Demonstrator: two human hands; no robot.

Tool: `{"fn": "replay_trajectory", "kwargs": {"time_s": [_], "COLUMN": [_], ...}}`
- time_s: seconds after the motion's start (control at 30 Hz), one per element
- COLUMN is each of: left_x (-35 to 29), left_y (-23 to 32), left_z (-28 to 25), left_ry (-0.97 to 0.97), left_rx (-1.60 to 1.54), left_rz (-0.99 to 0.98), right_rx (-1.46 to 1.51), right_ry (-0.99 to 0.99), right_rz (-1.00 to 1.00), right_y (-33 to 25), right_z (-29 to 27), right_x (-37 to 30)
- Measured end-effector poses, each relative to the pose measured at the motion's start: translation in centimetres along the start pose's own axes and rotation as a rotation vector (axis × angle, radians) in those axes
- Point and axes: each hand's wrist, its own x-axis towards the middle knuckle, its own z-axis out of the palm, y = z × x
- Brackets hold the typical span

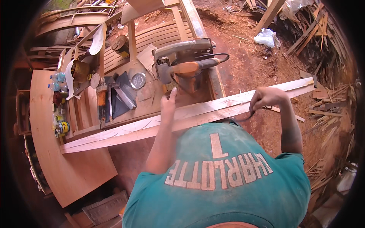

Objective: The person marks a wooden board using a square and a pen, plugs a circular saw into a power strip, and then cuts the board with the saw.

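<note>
A long pale wooden beam [152,123] lies slantwise across the workbench in front of me, its upper face rough and white. My left hand [168,100] reaches past the beam toward the circular saw [186,66], thumb raised; its other fingers are mostly hidden. The saw has an orange and dark handle, a grey guard and a black cable looping off its right end. At the beam's right part, my right hand [266,98] is bent downward with closed fingers. From them a thin dark cord [247,117] curves down toward my green shirt.
A metal square [122,95], a round silver lid [138,80] and rusty tins [80,70] sit on the bench. Small cans [62,128] and plastic bottles [57,78] stand on a plywood sheet [76,171] at left. Scrap wood [323,30] and sawdust cover the ground at right.
</note>
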Motion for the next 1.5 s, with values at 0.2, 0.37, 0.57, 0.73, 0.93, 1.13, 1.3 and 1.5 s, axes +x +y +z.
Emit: {"fn": "replay_trajectory", "kwargs": {"time_s": [0.2, 0.37, 0.57, 0.73, 0.93, 1.13, 1.3, 1.5], "left_x": [0.8, 6.4, -3.1, -15.4, -10.1, -4.5, -2.4, -1.2], "left_y": [-1.1, 4.8, 15.4, 13.6, 10.8, 5.5, 0.9, 0.0], "left_z": [-0.9, -7.4, -3.3, 8.7, 6.7, 0.8, -1.2, 0.1], "left_ry": [-0.376, -0.136, -0.352, -0.778, -0.627, -0.336, -0.182, -0.179], "left_rx": [-0.669, -0.796, -0.427, 0.545, 0.426, 0.142, -0.105, -0.027], "left_rz": [-0.065, -0.279, 0.3, 0.824, 0.672, 0.384, 0.057, -0.012], "right_rx": [0.125, 0.081, 0.369, 0.892, 0.396, -0.001, -0.391, -0.253], "right_ry": [-0.015, 0.295, 0.437, 0.667, 1.018, 1.146, 0.595, -0.204], "right_rz": [-0.062, -0.232, 0.048, -0.355, 0.032, 0.064, 0.53, -0.109], "right_y": [-5.5, -5.5, -3.4, -3.3, -2.4, 1.1, 3.4, -1.0], "right_z": [2.4, 6.0, 5.9, 0.2, -3.7, -3.0, -5.4, 2.2], "right_x": [2.1, 5.6, 7.3, 4.3, 4.8, 8.8, 8.2, 6.5]}}
